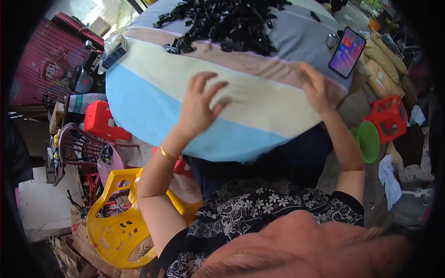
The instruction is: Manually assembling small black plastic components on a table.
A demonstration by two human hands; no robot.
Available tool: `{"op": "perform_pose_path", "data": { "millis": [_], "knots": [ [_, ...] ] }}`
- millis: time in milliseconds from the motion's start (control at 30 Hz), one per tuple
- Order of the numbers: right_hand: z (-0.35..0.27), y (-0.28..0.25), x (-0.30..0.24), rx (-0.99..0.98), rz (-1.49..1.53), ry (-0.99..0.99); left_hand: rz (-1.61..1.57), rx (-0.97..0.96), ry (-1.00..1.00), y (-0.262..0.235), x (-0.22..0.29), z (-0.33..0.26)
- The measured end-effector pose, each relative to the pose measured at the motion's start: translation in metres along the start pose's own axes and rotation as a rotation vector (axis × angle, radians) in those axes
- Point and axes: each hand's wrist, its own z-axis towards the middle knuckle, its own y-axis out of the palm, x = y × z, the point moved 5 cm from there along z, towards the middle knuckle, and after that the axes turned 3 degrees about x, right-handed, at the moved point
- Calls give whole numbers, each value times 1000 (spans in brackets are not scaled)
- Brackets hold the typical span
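Holding the left hand [198,106] over the striped tablecloth [153,102], spreading fingers and thumb in a loose curl and pinching nothing visible; holding the right hand [317,89] toward the right side of the striped tablecloth, bending the fingers slightly apart from the thumb, also gripping nothing visible; facing a heap of small black plastic pieces [229,25] lying on the cloth beyond both hands, ahead and slightly right of the left hand, ahead and left of the right hand; running lengthwise from side to side; lying near both sets of fingertips, touching neither, leaving unclear which hand is nearer; looking glossy, jumbled and thickly piled in the middle, thinning into stragglers at the near left; showing angular shapes too small for telling apart singly.
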Motion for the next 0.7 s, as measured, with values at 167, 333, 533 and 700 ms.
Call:
{"op": "perform_pose_path", "data": {
  "millis": [167, 333, 533, 700],
  "knots": [
    [138, -29, 140, 149, -499, 102, 149, 147, -481, 20, -207, 37],
    [219, 8, 218, 86, -430, 259, -10, 141, -786, 53, -350, 44],
    [275, 44, 276, 135, -631, 145, -352, -2, -561, 103, -329, 150],
    [290, 96, 228, 12, -606, 250, -221, -155, -544, 127, -298, 197]
  ]
}}
